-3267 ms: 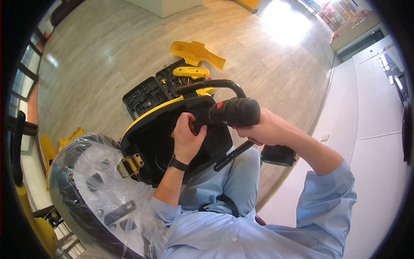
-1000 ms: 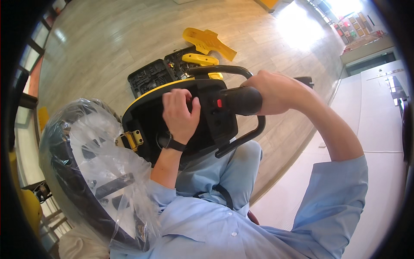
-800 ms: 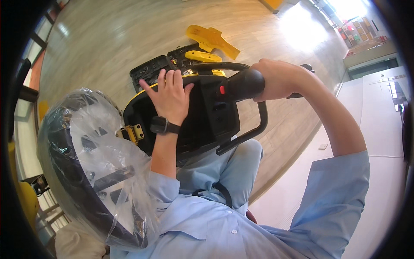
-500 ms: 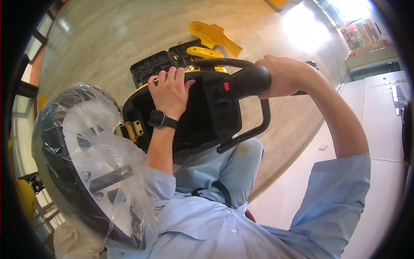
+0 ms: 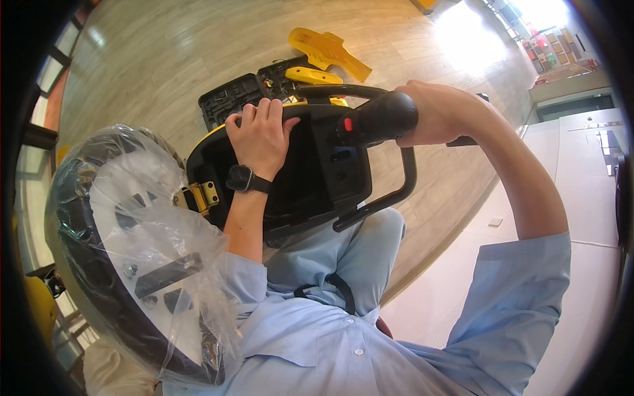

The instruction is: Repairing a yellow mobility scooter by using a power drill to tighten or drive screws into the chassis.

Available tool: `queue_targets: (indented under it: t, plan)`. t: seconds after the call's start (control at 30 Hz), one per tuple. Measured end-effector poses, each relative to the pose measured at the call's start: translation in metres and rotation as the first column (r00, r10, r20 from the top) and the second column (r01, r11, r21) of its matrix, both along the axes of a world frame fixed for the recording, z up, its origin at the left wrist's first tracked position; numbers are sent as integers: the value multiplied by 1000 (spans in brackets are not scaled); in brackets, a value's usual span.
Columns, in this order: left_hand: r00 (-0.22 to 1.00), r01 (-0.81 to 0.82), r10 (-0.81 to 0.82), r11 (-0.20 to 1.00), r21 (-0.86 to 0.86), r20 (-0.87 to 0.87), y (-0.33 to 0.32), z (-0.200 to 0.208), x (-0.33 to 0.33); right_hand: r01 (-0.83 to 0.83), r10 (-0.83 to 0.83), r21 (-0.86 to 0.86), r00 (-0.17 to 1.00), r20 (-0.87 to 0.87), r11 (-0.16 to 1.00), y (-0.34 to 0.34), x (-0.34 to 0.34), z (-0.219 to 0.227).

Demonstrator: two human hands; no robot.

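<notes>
My left hand [image 5: 259, 135] lies on a black panel-like housing [image 5: 300, 178] with a yellow edge. Its fingers curl over the far rim and the thumb presses beside them. In my right hand [image 5: 439, 113] is a black cordless drill [image 5: 380, 119] with a red switch, gripped by the handle. The drill's front points left and down at the housing's right side; its tip is hidden behind the body, so I cannot tell whether it touches. A black tubular handlebar [image 5: 406, 178] curves around the housing's right end.
Left of me stands a wheel-like part [image 5: 79, 244] wrapped in clear plastic, near a gold hinge bracket [image 5: 201, 196]. Beyond the housing, an opened black tool case [image 5: 231, 99] and yellow covers [image 5: 330, 53] lie on the wooden floor. A white surface [image 5: 475, 264] is at right.
The drill has shifted very slightly to the right and its body has tilted a little. My left hand keeps its place on the housing's rim.
</notes>
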State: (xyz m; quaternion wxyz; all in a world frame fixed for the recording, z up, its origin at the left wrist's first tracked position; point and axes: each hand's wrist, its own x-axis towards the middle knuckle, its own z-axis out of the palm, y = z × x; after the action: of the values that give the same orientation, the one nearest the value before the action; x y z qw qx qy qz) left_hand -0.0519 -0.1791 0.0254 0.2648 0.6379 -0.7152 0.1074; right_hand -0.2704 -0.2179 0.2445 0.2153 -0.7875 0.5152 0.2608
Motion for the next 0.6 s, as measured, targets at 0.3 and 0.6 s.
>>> queue_targets:
  t: [0.3, 0.6]
  plan:
    - [1000, 0, 0, 1000, 1, 4, 0, 1, -1, -52, 54, -32, 996, 72, 998, -1, -5, -2]
    - [1000, 14, -14, 1000, -8, 0, 0, -1, -2, -24, 24, -9, 1000, -16, 1000, 0, -3, -3]
